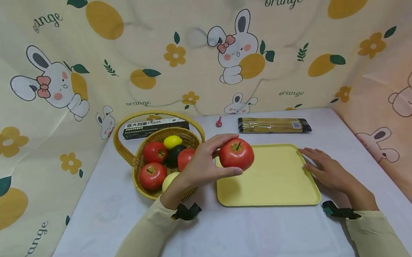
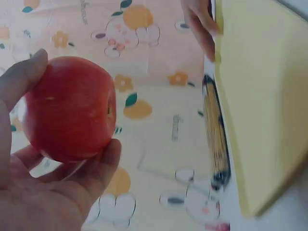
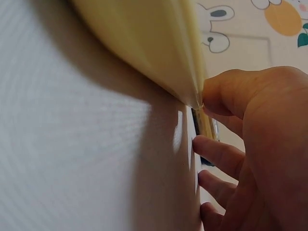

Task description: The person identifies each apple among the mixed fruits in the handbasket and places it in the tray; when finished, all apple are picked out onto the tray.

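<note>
My left hand [image 1: 202, 164] grips a red apple [image 1: 237, 154] between thumb and fingers, above the left side of a yellow tray [image 1: 269, 179]. The left wrist view shows the apple [image 2: 72, 108] close up, thumb on one side and fingers beneath. At the tray's right edge is my right hand [image 1: 330, 173], its fingers loosely extended. Seen from the right wrist, the thumb [image 3: 226, 94] touches the tray's rim [image 3: 190, 91] while the other fingertips rest on the tabletop. A woven basket [image 1: 136, 172], partly hidden behind my left hand and forearm, holds more fruit.
In the basket lie red apples [image 1: 153, 175], a lemon [image 1: 172, 141], a dark green fruit [image 1: 174, 155] and a pale yellow fruit [image 1: 169, 181]. Behind it stands a black pasta box [image 1: 155, 126]. A long golden packet [image 1: 274, 125] and a small red item [image 1: 218, 122] lie at the back.
</note>
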The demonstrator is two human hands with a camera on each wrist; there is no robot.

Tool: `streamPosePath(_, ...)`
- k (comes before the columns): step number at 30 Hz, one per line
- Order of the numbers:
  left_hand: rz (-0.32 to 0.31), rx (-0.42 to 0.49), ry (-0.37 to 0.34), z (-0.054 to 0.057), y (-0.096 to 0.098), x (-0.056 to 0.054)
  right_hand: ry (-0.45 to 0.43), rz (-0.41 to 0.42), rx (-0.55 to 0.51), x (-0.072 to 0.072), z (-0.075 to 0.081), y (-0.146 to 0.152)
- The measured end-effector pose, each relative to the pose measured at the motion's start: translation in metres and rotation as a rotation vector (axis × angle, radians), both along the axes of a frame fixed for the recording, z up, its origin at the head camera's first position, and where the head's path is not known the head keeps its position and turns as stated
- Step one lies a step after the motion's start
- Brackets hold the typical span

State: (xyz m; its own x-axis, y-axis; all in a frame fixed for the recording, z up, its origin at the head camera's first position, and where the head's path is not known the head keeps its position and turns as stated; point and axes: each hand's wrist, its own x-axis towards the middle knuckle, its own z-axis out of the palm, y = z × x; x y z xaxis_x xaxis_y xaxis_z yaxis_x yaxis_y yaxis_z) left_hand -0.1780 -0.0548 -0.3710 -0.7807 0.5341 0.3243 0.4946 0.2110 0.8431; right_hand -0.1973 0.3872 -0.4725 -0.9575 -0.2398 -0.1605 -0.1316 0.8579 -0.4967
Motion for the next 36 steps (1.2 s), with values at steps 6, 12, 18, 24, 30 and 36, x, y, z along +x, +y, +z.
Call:
streamPosePath(6, -0.032, -0.073, -0.031, -0.006, 0.050, -0.010, 0.010, 0.007, -0.001, 0.000, -0.001, 0.001)
streamPosePath(12, -0.012, -0.124, -0.099, -0.023, 0.094, -0.026, -0.001, -0.004, 0.005, 0.000, -0.002, 0.000)
streamPosePath(18, 0.022, -0.194, -0.110, -0.044, 0.131, -0.047, -0.006, -0.003, 0.010, 0.000, -0.001, -0.001)
streamPosePath(24, 0.049, -0.287, -0.113, -0.067, 0.158, -0.065, -0.008, -0.011, 0.016, 0.000, 0.000, 0.000)
streamPosePath(30, 0.060, -0.316, -0.139, -0.082, 0.173, -0.076, -0.005, -0.005, 0.009, -0.001, 0.001, -0.001)
streamPosePath(36, 0.070, -0.350, -0.122, -0.086, 0.185, -0.076, 0.008, -0.010, -0.002, 0.000, -0.001, -0.001)
